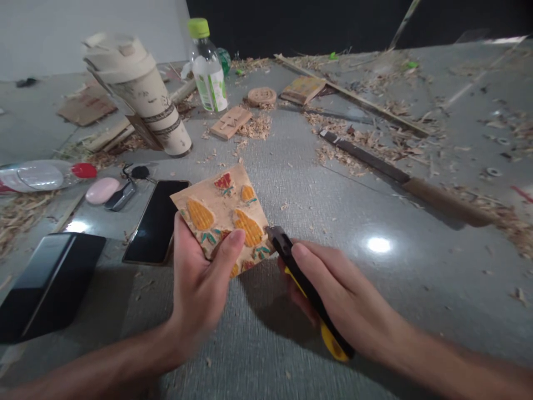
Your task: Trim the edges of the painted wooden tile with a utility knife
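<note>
Grey table [375, 194] strewn with shavings [258, 126]. Left hand [200, 278] closed round carved painted tile [220, 214], held low near table centre, thumb [231, 244] across face. Right hand [337, 294] wrapped tight on utility knife [287, 250]; long axis lower-right to upper-left, tip at tile's right edge. Likely risk: blade slips off wood into nearby thumb.

Phone [156, 228] is laid flat, black box [45, 283] just left of it. Tumbler [141, 94] & bottle [207, 69] are stood at back. Shavings [258, 126] are scattered; long file [400, 178] is laid at right.
</note>
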Motion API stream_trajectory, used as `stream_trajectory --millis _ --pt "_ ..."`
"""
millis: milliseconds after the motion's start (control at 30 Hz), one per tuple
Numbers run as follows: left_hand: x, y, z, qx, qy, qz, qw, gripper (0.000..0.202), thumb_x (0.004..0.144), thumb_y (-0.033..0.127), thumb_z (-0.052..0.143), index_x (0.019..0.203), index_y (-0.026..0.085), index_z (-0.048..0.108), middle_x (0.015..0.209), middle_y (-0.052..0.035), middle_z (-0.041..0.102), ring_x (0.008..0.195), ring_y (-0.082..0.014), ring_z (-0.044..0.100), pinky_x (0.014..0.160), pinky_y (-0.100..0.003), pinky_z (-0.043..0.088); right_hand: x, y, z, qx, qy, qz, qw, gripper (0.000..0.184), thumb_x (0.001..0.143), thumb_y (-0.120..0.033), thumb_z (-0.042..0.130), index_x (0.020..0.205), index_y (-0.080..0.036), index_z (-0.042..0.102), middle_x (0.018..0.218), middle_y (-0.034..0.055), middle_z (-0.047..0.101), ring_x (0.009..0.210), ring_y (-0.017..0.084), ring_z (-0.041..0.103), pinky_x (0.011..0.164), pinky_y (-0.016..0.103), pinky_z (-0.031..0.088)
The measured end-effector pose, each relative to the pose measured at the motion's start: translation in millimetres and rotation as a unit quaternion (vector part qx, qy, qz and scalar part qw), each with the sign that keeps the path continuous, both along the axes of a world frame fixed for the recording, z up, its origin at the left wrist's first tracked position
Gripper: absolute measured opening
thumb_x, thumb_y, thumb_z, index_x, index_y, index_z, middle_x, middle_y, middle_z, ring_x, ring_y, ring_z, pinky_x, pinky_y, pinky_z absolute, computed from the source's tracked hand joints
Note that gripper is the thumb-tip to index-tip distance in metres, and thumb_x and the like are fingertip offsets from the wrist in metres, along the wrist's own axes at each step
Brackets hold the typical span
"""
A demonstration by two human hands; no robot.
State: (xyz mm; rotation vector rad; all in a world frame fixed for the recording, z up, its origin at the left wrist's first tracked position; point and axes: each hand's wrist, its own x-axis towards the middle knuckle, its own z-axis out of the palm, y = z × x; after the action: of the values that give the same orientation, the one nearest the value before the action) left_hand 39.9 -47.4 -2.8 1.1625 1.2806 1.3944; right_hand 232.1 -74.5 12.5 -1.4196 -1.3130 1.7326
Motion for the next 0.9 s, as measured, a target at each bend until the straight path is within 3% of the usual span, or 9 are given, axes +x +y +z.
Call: stream_trajectory --millis 267,600,900 --pt "1.1 2.2 -0.3 -0.025 -0.070 -0.015 0.997 0.054 0.094 0.040 0.088 0.140 0.031 0.060 0.134 -0.0061 0.073 0.129 -0.0343 0.073 0.114 -0.057 0.062 4.4 5.2 2.0 0.128 -0.130 0.028 0.983 0.053 0.118 -0.051 0.034 0.075 -0.024 0.050 0.064 -0.0026 0.057 0.056 0.012 0.049 0.055 0.030 0.036" --pt "-3.5 4.0 -5.2 -0.032 -0.065 -0.010 0.997 0.054 0.095 0.039 0.087 0.140 0.028 0.060 0.136 -0.0074 0.074 0.133 -0.0339 0.073 0.117 -0.055 0.060 9.1 5.5 -0.6 0.148 -0.180 0.040 0.972 0.052 0.118 -0.054 0.032 0.078 -0.026 0.049 0.064 -0.0030 0.058 0.057 0.013 0.051 0.058 0.033 0.034" --pt "-4.2 5.3 -4.0 -0.038 -0.063 -0.022 0.997 0.048 0.095 0.039 0.086 0.136 0.028 0.062 0.133 -0.0077 0.075 0.133 -0.0352 0.073 0.121 -0.062 0.056 9.6 7.4 0.8 0.164 -0.218 0.064 0.960 0.050 0.118 -0.052 0.034 0.078 -0.026 0.049 0.065 -0.0015 0.057 0.059 0.015 0.049 0.060 0.035 0.031"
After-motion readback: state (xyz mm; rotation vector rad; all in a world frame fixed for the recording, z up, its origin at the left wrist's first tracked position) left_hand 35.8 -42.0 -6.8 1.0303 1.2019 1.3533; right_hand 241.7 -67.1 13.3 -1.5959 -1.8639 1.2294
